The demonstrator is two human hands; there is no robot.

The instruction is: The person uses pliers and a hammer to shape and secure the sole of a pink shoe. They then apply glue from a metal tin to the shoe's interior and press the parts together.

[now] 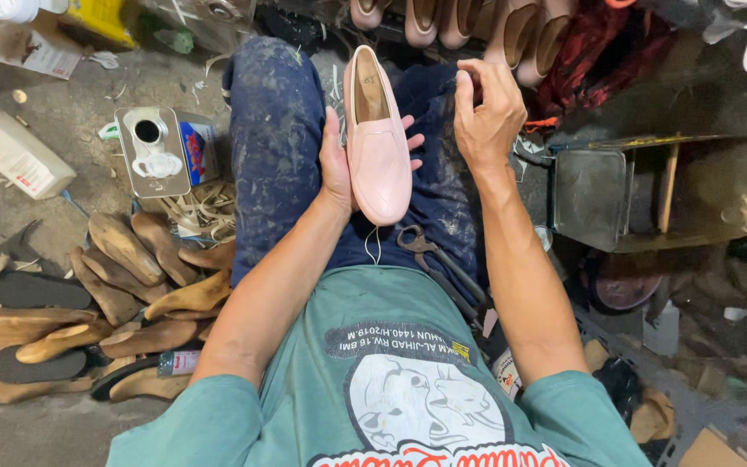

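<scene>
A pale pink slip-on shoe [378,143] sat in the upper middle of the frame, above the person's lap. It was smooth and faintly glossy, with a rounded toe pointing down the frame and a tan insole showing in its opening at the top. A thin white thread [373,245] hung from its toe end. The left hand [339,164] cupped the shoe from beneath and along its left side, fingertips showing past the right edge. The right hand [486,108] was just right of the shoe's heel, fingers curled and pinched together near the thumb; whether it held anything could not be told. Dark scissors [430,255] lay on the lap below the shoe. At lower left lay a heap of wooden shoe forms [131,277], with a metal can [150,151] above them. A metal box [659,190] stood at the right.
</scene>
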